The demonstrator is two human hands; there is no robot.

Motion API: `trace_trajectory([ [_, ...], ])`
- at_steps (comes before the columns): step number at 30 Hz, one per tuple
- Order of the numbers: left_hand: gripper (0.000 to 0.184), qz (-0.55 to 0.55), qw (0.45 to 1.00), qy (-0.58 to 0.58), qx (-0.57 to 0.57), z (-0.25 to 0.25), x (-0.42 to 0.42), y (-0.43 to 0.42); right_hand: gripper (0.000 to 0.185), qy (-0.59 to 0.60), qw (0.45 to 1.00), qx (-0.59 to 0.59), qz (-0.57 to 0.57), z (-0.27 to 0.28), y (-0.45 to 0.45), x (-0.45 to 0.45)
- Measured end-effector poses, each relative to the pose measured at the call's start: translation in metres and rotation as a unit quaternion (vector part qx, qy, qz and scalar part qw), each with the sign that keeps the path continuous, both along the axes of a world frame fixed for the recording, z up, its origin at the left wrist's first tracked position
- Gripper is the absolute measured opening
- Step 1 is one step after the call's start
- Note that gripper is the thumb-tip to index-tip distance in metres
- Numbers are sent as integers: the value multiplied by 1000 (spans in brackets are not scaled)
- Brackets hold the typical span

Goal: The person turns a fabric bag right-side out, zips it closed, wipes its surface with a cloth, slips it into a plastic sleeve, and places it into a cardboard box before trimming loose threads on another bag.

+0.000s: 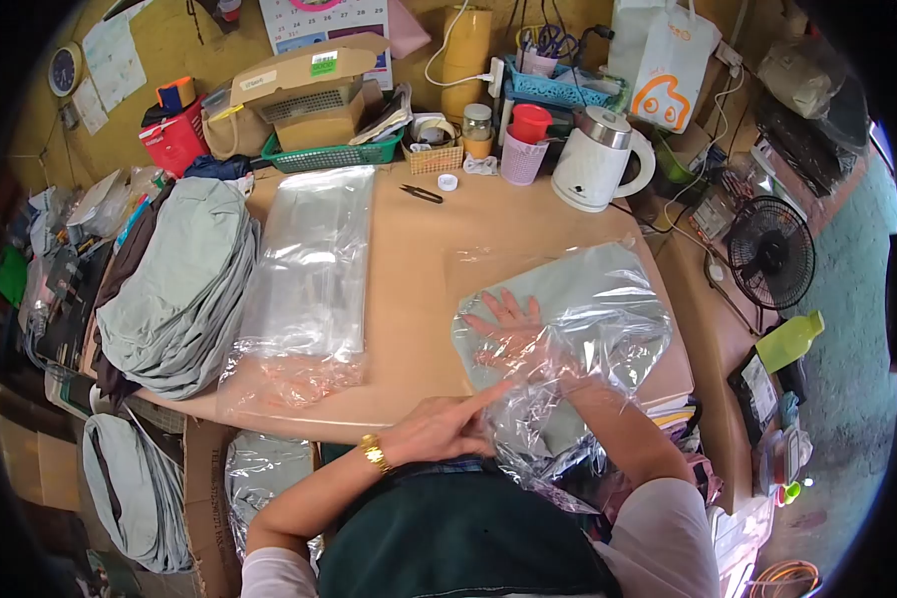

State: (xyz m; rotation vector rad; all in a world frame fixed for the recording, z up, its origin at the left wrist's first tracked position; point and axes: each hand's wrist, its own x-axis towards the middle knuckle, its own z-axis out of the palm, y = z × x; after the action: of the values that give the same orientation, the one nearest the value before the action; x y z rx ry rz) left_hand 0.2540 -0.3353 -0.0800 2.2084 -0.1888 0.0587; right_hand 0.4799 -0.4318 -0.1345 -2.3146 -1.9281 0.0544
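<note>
A clear plastic bag with a folded pale grey-green cloth piece in it lies at the right of the table. My right hand lies flat on the cloth with fingers spread, seen through the shiny film. At the bag's near end, my left hand, below a gold wristwatch, has its index finger stretched along the film. Its other fingers are curled at the bag's edge and partly hidden. Flat clear bags lie in a stack left of the middle. Beside them sits a tall pile of pale grey-green cloth pieces.
Thread snips and a white cap lie toward the back of the wooden table. A white kettle stands back right, and a black fan farther right. More folded cloth sits lower left by a cardboard box.
</note>
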Motion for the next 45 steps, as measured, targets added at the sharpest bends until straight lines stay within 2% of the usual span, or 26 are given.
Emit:
trace_trajectory([
  [2,69,17,999,-24,-17,-23,21,-15,68,-33,999,-5,-26,3,9,-5],
  [4,50,-29,972,-223,-70,-45,50,-34,73,-33,991,-4,-126,3,29,9],
  [5,50,-28,972,-224,-70,-39,58,-50,73,-33,992,-4,-125,5,38,16],
  [7,40,-229,940,-205,-150,-12,60,-79,76,13,975,15,-220,8,50,25],
  [8,40,-229,940,-205,-148,10,48,-78,76,13,975,16,-220,8,52,25],
  [9,37,-217,967,-94,-91,36,33,-71,77,11,972,21,-235,8,52,25],
  [10,34,-200,979,17,-33,51,22,-59,77,8,968,26,-250,7,52,27],
  [12,36,-37,995,-20,-85,14,24,-8,76,-15,967,39,-251,-2,51,29],
  [13,34,126,979,59,-150,29,25,12,76,-34,965,52,-254,-7,52,27],
  [14,34,285,925,137,-209,42,25,23,76,-30,965,53,-256,-8,55,21],
  [17,33,257,951,68,-159,-35,53,33,72,-63,967,58,-241,-3,67,12],
  [19,39,254,962,-24,-96,-74,64,16,72,-16,982,11,-188,3,70,12],
  [21,34,161,981,111,9,-48,39,-20,73,-11,990,2,-142,9,53,11],
  [23,31,-187,980,72,-10,-9,-1,-33,73,-6,995,-11,-96,11,26,6],
  [25,34,-202,978,-44,-26,0,-36,-17,74,-27,998,6,-48,11,0,-1],
  [26,41,-129,969,60,-203,-13,-46,12,74,-28,998,5,-54,16,-6,-5],
  [27,50,-53,914,165,-367,-28,-47,36,74,-27,999,-11,-37,21,-10,-11],
  [29,71,248,818,136,-502,-31,-36,42,74,-26,999,-26,-35,17,-17,-31],
  [30,71,237,821,139,-500,-32,-30,38,74,-37,999,7,8,12,-18,-46],
  [32,95,327,818,86,-466,-37,-20,27,73,-57,997,41,41,8,-16,-66],
  [34,100,310,839,43,-446,-43,-27,19,72,143,974,64,163,9,-13,-76],
  [37,108,295,843,-15,-449,-40,-40,14,70,99,989,96,53,-21,-5,-24],
  [38,108,297,844,-10,-447,-37,-44,12,72,54,998,15,-27,8,0,-13],
  [40,108,302,843,-4,-445,-36,-46,9,78,-79,993,-27,-86,25,18,6],
  [43,108,291,845,-28,-448,-31,-44,3,84,-83,994,22,-72,13,49,48],
  [45,107,347,788,75,-503,-13,-50,1,86,-52,994,51,-81,4,62,59],
])
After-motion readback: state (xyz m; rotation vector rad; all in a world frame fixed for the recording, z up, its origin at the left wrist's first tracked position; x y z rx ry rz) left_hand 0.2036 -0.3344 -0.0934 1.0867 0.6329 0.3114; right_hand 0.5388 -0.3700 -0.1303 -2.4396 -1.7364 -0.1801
